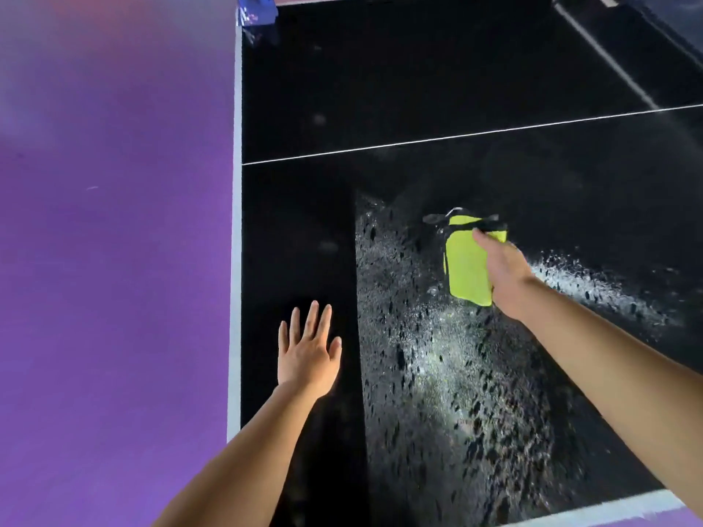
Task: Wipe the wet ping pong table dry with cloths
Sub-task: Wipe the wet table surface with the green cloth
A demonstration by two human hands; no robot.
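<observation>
Head view of a black ping pong table (418,89) with white edge bands and a thin white centre line crossing it from left to right. The left hand (308,355) lies palm down over the dark strip of the table near its left edge, fingers straight and spread, holding nothing. The right hand (502,271) reaches further in and grips a yellow-green cloth (466,268); the fingers are curled round its upper part, where a dark band and a small loop show, and the cloth hangs below the fist, above the table surface. Whether its lower edge touches the table cannot be told. The two hands are well apart. Water droplets (437,355) cover a broad patch between the hands and toward the near edge, catching bright light, with a second streak to the right of the right forearm. A purple floor (114,260) borders the table on the left. A blurred blue object (256,9) sits at the far left corner.
</observation>
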